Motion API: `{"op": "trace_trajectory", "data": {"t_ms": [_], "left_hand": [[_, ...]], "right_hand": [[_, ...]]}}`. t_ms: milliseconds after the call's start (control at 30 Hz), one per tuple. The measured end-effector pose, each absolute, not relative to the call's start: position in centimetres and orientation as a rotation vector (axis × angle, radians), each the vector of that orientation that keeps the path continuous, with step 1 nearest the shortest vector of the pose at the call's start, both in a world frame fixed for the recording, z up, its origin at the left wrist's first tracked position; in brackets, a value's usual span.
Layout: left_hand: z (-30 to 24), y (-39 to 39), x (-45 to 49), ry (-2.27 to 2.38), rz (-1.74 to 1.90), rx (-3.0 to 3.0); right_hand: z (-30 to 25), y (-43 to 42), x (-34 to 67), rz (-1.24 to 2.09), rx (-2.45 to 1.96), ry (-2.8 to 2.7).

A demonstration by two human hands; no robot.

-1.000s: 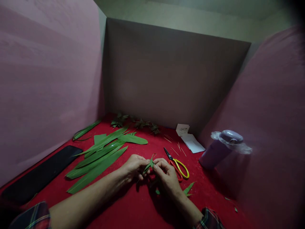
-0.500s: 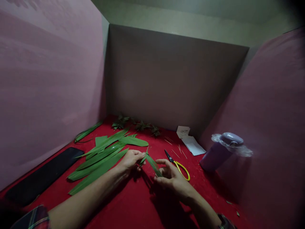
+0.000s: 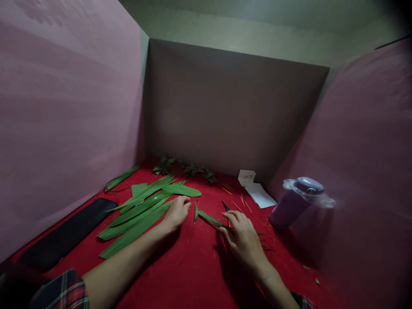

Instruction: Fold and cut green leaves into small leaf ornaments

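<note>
My right hand [image 3: 243, 234] pinches the end of a folded green leaf strip [image 3: 207, 216], whose narrow folded tip points left and away from me. Under that hand lie the scissors; only their dark blade [image 3: 225, 206] shows clearly, the yellow handle being covered. My left hand [image 3: 175, 214] is just left of the leaf's tip, apart from it, its fingers curled together with nothing visible in them. Beside and partly behind my left wrist, several long green leaves [image 3: 138, 229] are spread in an overlapping pile.
Red cloth [image 3: 180, 279] covers the surface. At left lies a long black case [image 3: 67, 234]. Leafy sprigs [image 3: 193, 169] rest at the back, thin sticks [image 3: 237, 206] and white papers [image 3: 260, 195] to the right. A purple bottle [image 3: 289, 208] with plastic wrap stands near the right pink wall.
My left hand has let go of the leaf strip and drawn slightly left. My right hand has moved right with the strip and now covers the scissors' yellow handle.
</note>
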State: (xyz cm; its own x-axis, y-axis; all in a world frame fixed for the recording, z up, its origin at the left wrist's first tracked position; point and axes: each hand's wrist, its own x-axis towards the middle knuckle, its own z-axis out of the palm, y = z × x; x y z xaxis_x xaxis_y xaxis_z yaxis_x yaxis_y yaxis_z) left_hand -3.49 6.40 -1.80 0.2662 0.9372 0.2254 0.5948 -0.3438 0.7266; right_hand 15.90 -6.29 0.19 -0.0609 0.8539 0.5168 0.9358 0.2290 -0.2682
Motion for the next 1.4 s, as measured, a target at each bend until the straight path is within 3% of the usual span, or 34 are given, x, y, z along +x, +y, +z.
{"op": "trace_trajectory", "data": {"t_ms": [467, 667, 900, 1400], "left_hand": [[-1.7, 3.9, -2.6, 1.386, 0.647, 2.334], [-1.8, 4.5, -2.9, 1.342, 0.868, 2.251], [-1.5, 3.5, -2.3, 1.445, 0.640, 2.433], [-0.8, 3.3, -0.4, 1.453, 0.586, 2.796]], "right_hand": [[-5.1, -7.7, 4.9, -0.566, -0.836, -2.303], [-4.2, -7.9, 6.2, -0.489, -0.839, -2.294], [-4.7, -8.1, 6.7, -0.473, -0.777, -2.367], [-4.6, -7.8, 7.5, -0.483, -0.729, -2.439]]}}
